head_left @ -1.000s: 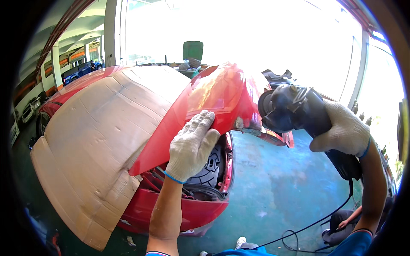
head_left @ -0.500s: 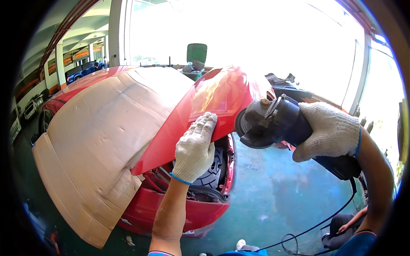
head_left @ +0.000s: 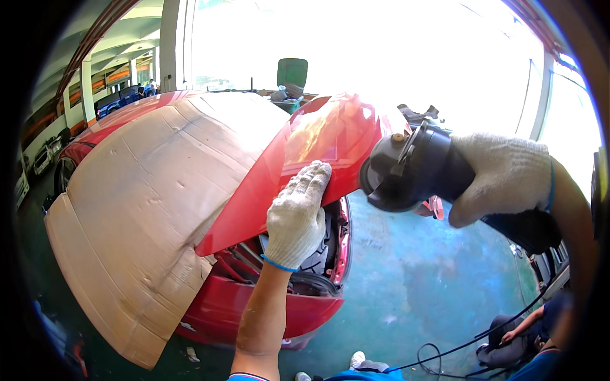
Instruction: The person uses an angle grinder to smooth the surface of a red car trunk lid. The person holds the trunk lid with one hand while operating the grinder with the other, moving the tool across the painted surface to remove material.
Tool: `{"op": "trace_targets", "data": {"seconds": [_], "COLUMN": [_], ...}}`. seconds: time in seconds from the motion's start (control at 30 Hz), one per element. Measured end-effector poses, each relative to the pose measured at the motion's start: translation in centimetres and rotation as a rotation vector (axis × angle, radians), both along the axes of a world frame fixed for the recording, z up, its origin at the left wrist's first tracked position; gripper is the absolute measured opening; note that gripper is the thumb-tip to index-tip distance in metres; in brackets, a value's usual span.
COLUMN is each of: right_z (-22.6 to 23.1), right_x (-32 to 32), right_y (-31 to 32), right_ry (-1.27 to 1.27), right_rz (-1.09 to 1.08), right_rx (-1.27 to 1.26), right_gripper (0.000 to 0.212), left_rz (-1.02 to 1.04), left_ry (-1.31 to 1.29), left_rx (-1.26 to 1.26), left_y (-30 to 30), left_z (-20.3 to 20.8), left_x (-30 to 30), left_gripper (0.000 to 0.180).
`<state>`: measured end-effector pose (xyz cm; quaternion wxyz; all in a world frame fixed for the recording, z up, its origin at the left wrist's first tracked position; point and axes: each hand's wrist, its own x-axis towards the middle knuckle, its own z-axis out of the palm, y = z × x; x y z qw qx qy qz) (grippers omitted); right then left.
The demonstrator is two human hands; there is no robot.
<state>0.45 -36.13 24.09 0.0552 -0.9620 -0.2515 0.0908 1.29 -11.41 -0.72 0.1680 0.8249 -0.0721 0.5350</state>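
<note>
Red and glossy, the curved body panel (head_left: pixel 324 143) overlaps the right side of the cardboard cover (head_left: pixel 146 178). The person's gloved left hand (head_left: pixel 296 216) rests on the panel's near edge, fingers together on top; whether the thumb pinches it from below cannot be told. The gloved right hand (head_left: pixel 502 178) is clamped around a black power tool (head_left: pixel 416 165) at the panel's right. Compared with a second ago, the tool's head has shifted left and overlaps the panel's right edge in view, which brings the tool nearer the left hand; contact with the panel cannot be made out. Below the panel, the open cavity (head_left: pixel 343 244) of the red car (head_left: pixel 273 314) contains a dark, slotted round thing, apparently a wheel (head_left: pixel 318 260). Beyond the panel, a green bin (head_left: pixel 291 106) with its lid (head_left: pixel 292 71) raised has crumpled dark things (head_left: pixel 291 92) at its mouth
</note>
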Motion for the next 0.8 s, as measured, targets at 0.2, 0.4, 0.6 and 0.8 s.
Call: {"op": "trace_targets", "data": {"seconds": [0.2, 0.4, 0.6, 0.8], "right_z": [0.2, -3.0, -8.5, -11.8], "right_x": [0.5, 3.5, 5.8, 9.2], "right_y": [1.5, -8.6, -15.4, -18.5], "right_ry": [-0.025, -0.106, -0.042, 0.121], "right_rz": [0.074, 0.067, -0.051, 0.008], "right_rx": [0.032, 0.462, 0.795, 0.885], "right_gripper": [0.063, 0.057, 0.057, 0.054], "left_rz": [0.111, 0.111, 0.269, 0.479], "left_ry": [-0.009, 0.033, 0.057, 0.059], "left_rx": [-0.014, 0.000, 0.132, 0.357], "left_y": [1.9, 0.9, -2.8, -7.4], "left_z": [0.2, 0.1, 1.3, 4.5], "left_x": [-1.6, -1.4, -0.2, 1.0], "left_gripper": [0.051, 0.055, 0.062, 0.065]}}
